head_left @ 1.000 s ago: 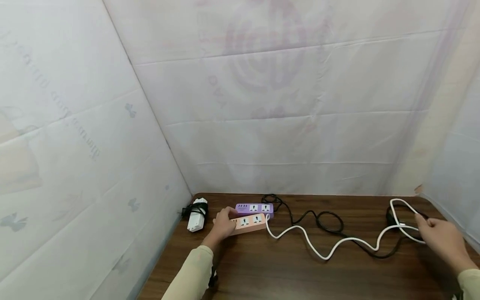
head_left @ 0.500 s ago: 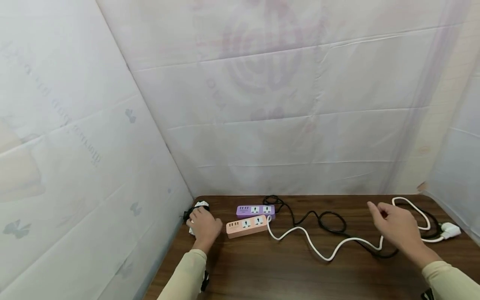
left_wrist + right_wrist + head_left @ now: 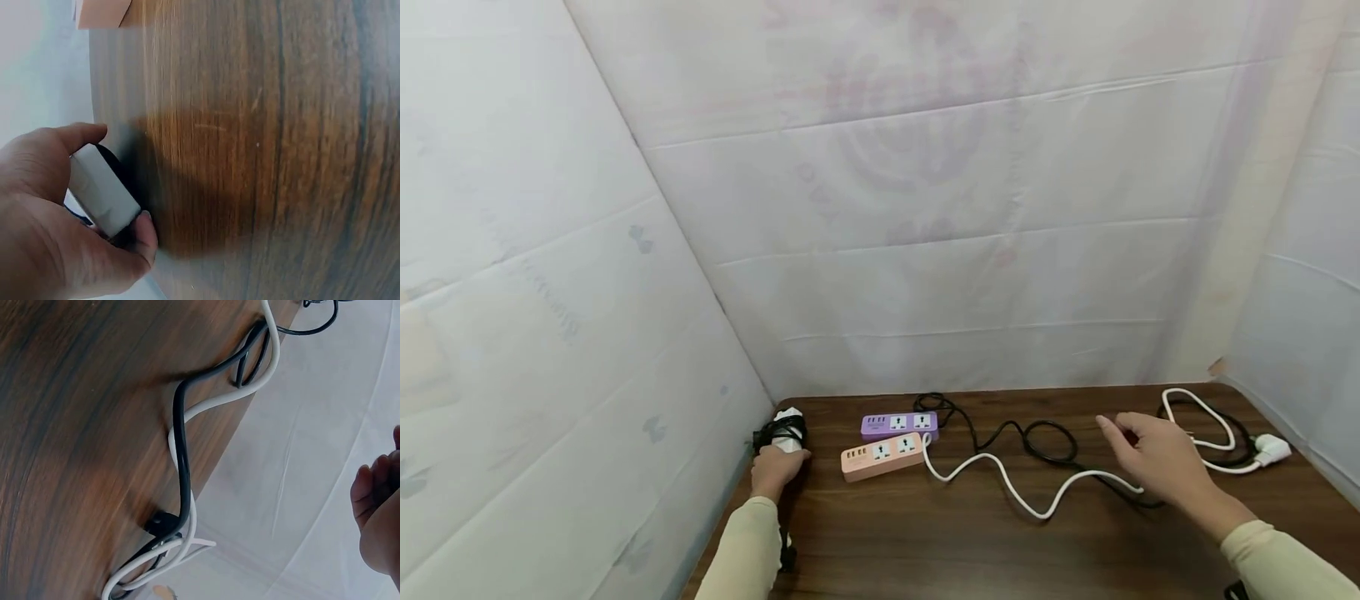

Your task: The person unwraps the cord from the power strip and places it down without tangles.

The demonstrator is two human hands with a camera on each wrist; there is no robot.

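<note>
Your left hand (image 3: 772, 469) curls round the white adapter (image 3: 103, 198) left of the orange power strip (image 3: 880, 455), steadying it on the tabletop (image 3: 925, 542); your right hand (image 3: 1157, 462) hovers loose-fingered, empty, over the white cord (image 3: 1022, 496).

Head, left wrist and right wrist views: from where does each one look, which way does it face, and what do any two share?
Head: from above, forward and down at the wooden table; both sleeves show, the left hand with its grip on the white adapter, the right hand over the cables.
Left wrist: from behind the left hand, along the tabletop; fingers curl round the white adapter.
Right wrist: beside the right hand, at the black cable and white cable.
Shared: head and left wrist both show the gripped adapter.
</note>
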